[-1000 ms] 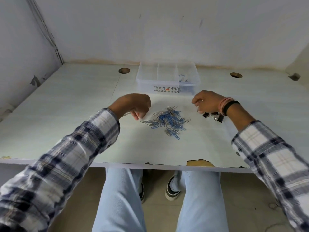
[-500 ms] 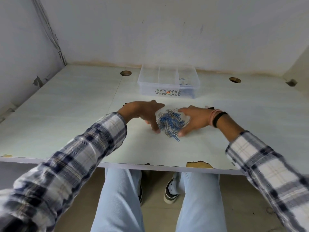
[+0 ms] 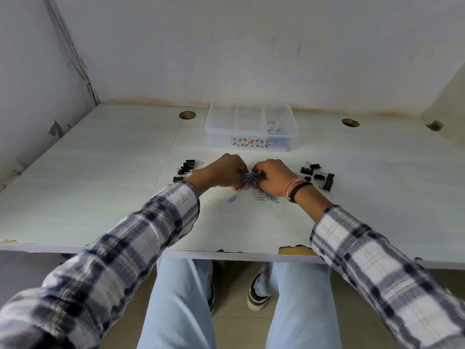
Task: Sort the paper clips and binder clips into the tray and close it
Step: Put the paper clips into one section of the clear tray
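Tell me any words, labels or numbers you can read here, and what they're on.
No text here can be read.
Tray: the front wall carries a leaf-patterned sticker with a small red mark in its middle, too small and blurred to read.
Nothing else shows writing: not the clips, the table or the wall.

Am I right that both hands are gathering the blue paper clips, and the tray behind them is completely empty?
Not quite. In the head view the tray isn't empty: a few paper clips already lie in its right compartment. Both hands, left and right, are indeed gathering the blue paper clips.
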`<state>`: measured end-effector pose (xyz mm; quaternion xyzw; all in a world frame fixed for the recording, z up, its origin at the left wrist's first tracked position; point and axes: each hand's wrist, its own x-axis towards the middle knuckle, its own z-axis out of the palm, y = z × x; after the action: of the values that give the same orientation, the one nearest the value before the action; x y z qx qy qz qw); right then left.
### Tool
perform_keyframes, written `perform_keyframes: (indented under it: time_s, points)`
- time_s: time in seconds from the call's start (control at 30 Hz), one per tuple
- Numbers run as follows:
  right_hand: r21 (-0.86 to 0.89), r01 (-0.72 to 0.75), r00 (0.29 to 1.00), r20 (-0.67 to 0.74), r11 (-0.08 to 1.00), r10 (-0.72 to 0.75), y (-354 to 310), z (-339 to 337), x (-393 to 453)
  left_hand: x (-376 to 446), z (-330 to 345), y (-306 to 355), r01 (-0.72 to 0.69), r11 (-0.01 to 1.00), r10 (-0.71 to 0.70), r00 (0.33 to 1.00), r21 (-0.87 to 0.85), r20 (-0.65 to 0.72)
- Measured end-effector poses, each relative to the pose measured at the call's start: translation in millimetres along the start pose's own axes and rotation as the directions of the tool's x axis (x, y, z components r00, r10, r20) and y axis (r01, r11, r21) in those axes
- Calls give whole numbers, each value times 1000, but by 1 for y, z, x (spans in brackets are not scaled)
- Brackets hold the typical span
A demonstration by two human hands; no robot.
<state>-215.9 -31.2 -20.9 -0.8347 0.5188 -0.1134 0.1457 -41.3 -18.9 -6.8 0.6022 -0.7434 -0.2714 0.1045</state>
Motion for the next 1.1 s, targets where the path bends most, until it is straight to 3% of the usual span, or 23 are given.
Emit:
perform_keyframes:
  time_s: [0.2, 0.3, 0.4, 0.53, 0.73, 1.0, 1.1]
  points:
    - [131, -29, 989, -137, 991, 47, 3, 8, -6, -4, 6, -6, 19, 974, -36, 997, -227, -72]
    - [346, -105, 976, -144, 932, 163, 8, 8, -12, -7, 6, -6, 17, 949, -44, 996, -315, -78]
    - [649, -219, 944, -48, 728, 327, 13, 6, -16, -5, 3, -10, 20, 916, -52, 996, -401, -69]
    - [878, -249, 926, 92, 408, 366, 19, -4, -21, -6, -8, -8, 16, 864, -31, 999, -504, -22]
    - [954, -236, 918, 156, 186, 365, 30, -39, -11, 2, -35, 17, -4, 766, -12, 1000, -643, -21]
    - [992, -125, 891, 106, 13, 441, 52, -120, 50, 73, -92, 77, -40, 724, -51, 992, -689, -111]
    - [988, -152, 869, 125, 18, 479, 63, -136, 80, 117, -100, 92, 8, 738, -111, 988, -675, -110]
